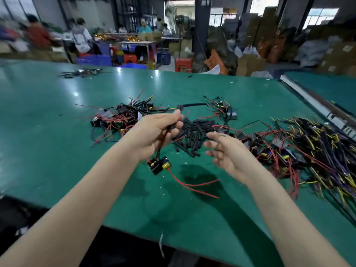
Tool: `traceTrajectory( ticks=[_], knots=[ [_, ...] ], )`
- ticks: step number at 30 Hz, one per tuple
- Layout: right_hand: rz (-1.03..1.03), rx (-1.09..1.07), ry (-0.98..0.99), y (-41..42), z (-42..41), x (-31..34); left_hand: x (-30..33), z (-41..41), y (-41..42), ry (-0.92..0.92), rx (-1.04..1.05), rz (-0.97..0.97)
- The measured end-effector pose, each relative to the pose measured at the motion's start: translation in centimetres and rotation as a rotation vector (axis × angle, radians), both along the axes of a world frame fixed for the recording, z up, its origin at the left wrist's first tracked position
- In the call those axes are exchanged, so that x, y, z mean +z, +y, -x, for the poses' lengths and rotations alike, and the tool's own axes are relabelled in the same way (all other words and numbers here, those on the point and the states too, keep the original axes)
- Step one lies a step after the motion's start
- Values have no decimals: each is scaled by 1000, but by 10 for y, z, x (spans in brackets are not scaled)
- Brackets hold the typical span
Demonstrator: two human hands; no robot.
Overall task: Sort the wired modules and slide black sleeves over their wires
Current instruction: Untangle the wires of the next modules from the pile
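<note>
We hold one wired module (159, 165) in the air above the near part of the green table (57, 151); it hangs by its wires, which our left hand (154, 133) grips with curled fingers. Our right hand (224, 151) is beside it, fingers relaxed, holding nothing. Just behind the hands lies a pile of black sleeves (194, 132). Far left lies a heap of modules (119, 118), right a bigger heap (308, 147).

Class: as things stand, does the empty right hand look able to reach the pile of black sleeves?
Probably yes: the right hand hovers open beside the sleeve pile, nothing between them.
</note>
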State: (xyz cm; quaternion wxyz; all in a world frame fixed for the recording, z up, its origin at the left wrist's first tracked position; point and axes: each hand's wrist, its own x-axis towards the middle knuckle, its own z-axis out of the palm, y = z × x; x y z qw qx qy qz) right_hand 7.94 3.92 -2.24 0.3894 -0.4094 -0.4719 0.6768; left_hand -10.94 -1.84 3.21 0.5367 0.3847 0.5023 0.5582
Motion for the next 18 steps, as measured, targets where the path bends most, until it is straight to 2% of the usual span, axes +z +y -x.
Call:
traceTrajectory(
  ticks=[3, 7, 11, 15, 18],
  knots=[
    [-84, 11, -47, -6, 6, -20, 23, 34, 5, 75, 117, -41],
    [-341, 49, -336, -11, 9, -36, 45, 73, 36, 285, 283, -122],
    [-410, 146, -411, -14, 16, -47, 43, 97, 94, 664, 398, -145],
    [-464, 179, -522, -13, 13, -59, 10, 102, 141, 1346, 348, 111],
    [-501, 189, -525, -12, 11, -61, -21, 104, 158, 1482, 260, 179]
  ],
)
